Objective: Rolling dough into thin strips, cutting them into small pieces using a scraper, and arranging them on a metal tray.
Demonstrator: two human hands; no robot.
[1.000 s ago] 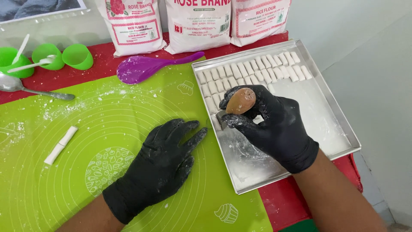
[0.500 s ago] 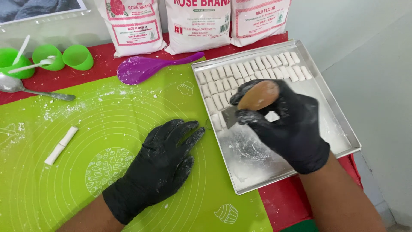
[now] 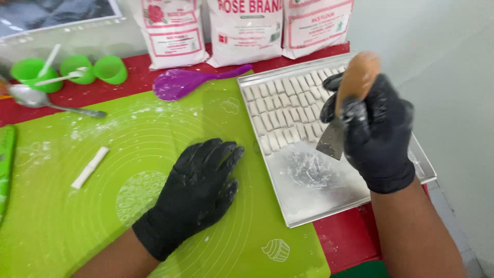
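Head view: a scraper [image 3: 346, 108] is being gripped by the right hand [image 3: 378, 131], whose black-gloved fingers are being kept wrapped tightly around the lower part of its handle. The tool is being held upright and raised above the metal tray [image 3: 360, 190], clear of its surface. Its rounded wooden handle is being shown above the fist, while the small flat metal blade is being pointed downward below the fingers, dusted with flour.

The left hand [image 3: 198, 190], also gloved in black, is being rested flat and spread on the green silicone mat [image 3: 128, 149], with nothing being held in it.

Rows of small white dough pieces [image 3: 280, 110] are being kept in the far half of the tray; a floury smear is being left on the bare near half. A single white dough strip [image 3: 90, 167] is being left on the mat, well apart from both hands. Beyond the mat, a purple spoon [image 3: 188, 82], a metal spoon [image 3: 41, 100], three green cups [image 3: 72, 69] and three flour bags [image 3: 244, 28] are being kept along the red table [image 3: 345, 242].
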